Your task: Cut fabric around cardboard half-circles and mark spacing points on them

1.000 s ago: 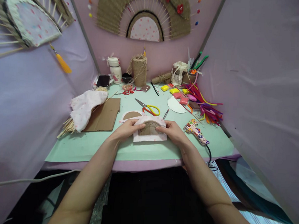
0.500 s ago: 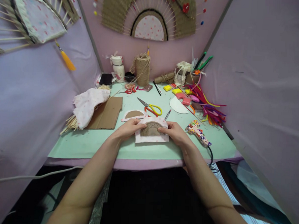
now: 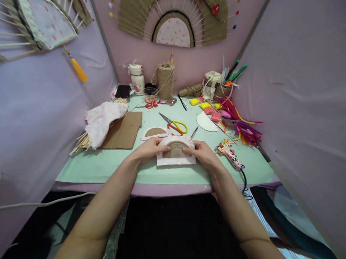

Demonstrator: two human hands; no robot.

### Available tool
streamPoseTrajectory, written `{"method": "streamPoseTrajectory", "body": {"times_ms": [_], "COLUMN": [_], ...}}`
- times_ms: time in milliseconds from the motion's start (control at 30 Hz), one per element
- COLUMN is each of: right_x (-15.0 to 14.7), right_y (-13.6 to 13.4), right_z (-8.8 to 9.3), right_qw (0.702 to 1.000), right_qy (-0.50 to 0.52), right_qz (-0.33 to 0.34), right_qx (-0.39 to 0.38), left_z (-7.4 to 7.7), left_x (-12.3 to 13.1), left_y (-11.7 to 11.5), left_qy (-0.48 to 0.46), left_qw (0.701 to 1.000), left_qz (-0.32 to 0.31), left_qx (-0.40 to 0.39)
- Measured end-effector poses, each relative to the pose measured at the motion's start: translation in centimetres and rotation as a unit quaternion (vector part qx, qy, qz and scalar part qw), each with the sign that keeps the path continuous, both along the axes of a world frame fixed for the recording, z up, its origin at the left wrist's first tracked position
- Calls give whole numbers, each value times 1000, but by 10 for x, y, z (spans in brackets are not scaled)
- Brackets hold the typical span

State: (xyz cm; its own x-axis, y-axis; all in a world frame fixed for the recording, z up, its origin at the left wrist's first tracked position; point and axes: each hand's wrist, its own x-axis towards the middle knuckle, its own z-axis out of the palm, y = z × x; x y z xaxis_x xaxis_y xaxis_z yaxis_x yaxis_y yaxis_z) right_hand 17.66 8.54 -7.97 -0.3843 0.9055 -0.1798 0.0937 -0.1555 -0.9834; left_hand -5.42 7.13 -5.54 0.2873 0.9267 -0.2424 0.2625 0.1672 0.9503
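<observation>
A brown cardboard half-circle (image 3: pixel 175 151) lies on a piece of white dotted fabric (image 3: pixel 176 160) on the green table mat (image 3: pixel 102 165). My left hand (image 3: pixel 149 148) pinches the fabric's left edge and folds it over the cardboard. My right hand (image 3: pixel 203 152) pinches the right edge in the same way. Both hands are closed on the fabric, and my forearms reach in from the near edge.
Behind my hands lie a second fabric-covered half-circle (image 3: pixel 155 132), yellow-handled scissors (image 3: pixel 174 125) and a pen (image 3: pixel 193 132). A patterned glue gun (image 3: pixel 228 153) lies at right. A cardboard sheet (image 3: pixel 124 130), white cloth (image 3: pixel 103 120) and skewers are at left. Pipe cleaners (image 3: pixel 242 126), a twine spool (image 3: pixel 164 81) stand behind.
The view shifted slightly between the earliest frame and now. My hands stay on the fabric piece, with the fingers working a little along its top edge.
</observation>
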Motion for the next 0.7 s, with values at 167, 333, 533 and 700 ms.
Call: {"method": "streamPoseTrajectory", "body": {"times_ms": [167,333,533,700], "right_x": [0,-1,-1,-4], "right_y": [0,0,2,3], "right_z": [0,1,-1,-1], "right_qw": [1000,1000,1000,998], "right_qy": [-1,5,10,23], "right_qz": [0,0,0,-6], "right_qx": [-1,-2,-19,-50], "left_z": [1,-1,-2,-3], "left_x": [0,1,3,4], "left_y": [0,0,1,2], "left_qy": [-20,-21,-41,-69], "left_qw": [1000,1000,998,993], "left_qz": [-10,-1,33,44], "left_qx": [-5,-10,-39,-88]}}
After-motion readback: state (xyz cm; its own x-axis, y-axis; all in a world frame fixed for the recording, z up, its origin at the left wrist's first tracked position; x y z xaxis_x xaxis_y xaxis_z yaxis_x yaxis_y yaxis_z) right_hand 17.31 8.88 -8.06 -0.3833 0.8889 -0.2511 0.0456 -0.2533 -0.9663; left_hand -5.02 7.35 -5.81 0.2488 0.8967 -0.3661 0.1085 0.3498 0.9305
